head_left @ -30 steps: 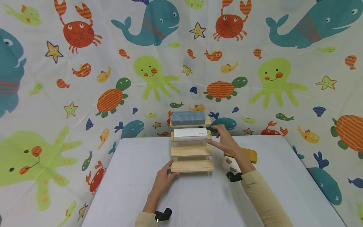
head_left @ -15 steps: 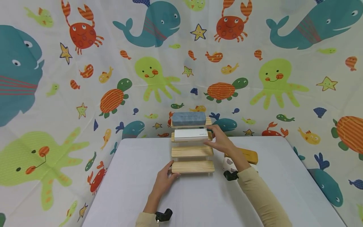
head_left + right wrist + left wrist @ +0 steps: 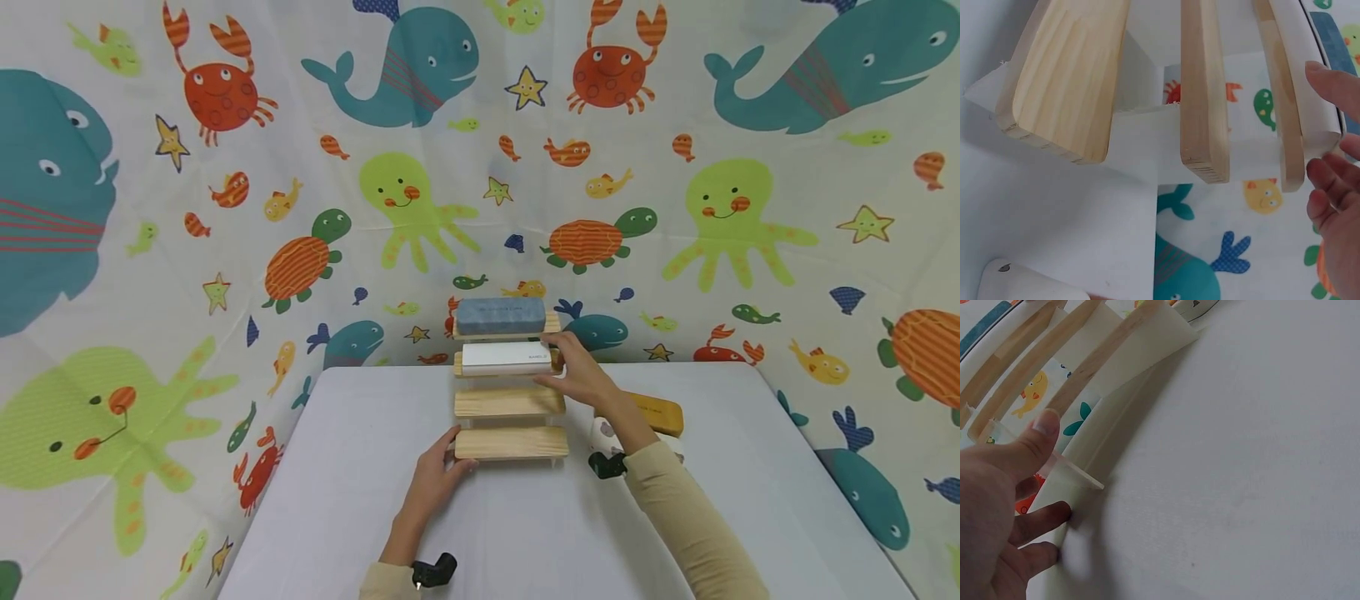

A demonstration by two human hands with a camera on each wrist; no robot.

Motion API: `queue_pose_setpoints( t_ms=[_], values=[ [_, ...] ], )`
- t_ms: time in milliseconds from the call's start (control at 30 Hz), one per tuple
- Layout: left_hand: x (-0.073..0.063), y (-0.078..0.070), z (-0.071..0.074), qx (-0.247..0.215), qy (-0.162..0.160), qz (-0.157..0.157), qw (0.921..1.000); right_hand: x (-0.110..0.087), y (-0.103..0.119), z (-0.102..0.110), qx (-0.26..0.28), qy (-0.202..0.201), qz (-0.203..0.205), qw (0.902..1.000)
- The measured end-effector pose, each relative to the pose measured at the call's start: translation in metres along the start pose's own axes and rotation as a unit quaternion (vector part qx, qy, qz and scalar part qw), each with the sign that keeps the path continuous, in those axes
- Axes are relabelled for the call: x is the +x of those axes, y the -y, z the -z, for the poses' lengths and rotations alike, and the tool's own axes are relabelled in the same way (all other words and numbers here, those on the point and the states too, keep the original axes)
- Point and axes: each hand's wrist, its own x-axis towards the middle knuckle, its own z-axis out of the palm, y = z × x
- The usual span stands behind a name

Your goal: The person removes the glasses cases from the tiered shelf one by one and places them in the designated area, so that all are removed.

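A four-tier wooden display stand (image 3: 510,403) with pale end supports stands on the white table. A blue glasses case (image 3: 500,316) lies on its top board, and a white glasses case (image 3: 504,358) lies on the board below. My left hand (image 3: 431,477) grips the left end of the lowest board; in the left wrist view the thumb (image 3: 1046,425) presses on its edge. At the white case's right end, my right hand (image 3: 585,372) holds it between thumb and fingers. In the right wrist view a fingertip (image 3: 1317,70) lies on the case, with the other fingers curled beside its end.
Right of the stand, partly behind my right forearm, lie a mustard-yellow glasses case (image 3: 660,412) and a white case with brown spots (image 3: 603,433). A sea-animal curtain (image 3: 480,233) hangs close behind the table (image 3: 360,400).
My right hand has moved slightly left and closed in on the right end of the white case. My left hand stays on the stand's lowest board.
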Motion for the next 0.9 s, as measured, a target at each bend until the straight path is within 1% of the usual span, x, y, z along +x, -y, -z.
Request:
queue_pose_setpoints(
  t_ms=[233,333,567,600,700,900],
  values=[
    [-0.0004,0.0003,-0.0001,0.001,0.003,0.001,1.0,-0.0001,0.0031,-0.0015,0.001,0.002,-0.011,0.9999],
    [-0.0007,0.0007,-0.0003,-0.001,0.003,0.003,1.0,-0.0001,0.0033,-0.0022,-0.002,0.003,-0.013,0.9999],
    [0.0,0.0009,-0.0002,0.01,0.001,-0.002,0.9999,-0.0001,0.0022,-0.0037,-0.008,-0.003,-0.011,0.9999],
    [0.0,0.0008,-0.0002,0.009,0.002,0.002,1.0,-0.0002,0.0023,-0.0037,-0.008,-0.004,-0.012,0.9999],
    [0.0003,0.0013,-0.0004,0.013,0.003,-0.004,0.9999,-0.0003,0.0023,-0.004,-0.006,-0.002,-0.016,0.9998],
    [0.0,0.0019,-0.0001,0.005,0.002,-0.009,1.0,0.0016,0.0002,-0.0065,-0.007,0.003,-0.025,0.9997]
  ],
)
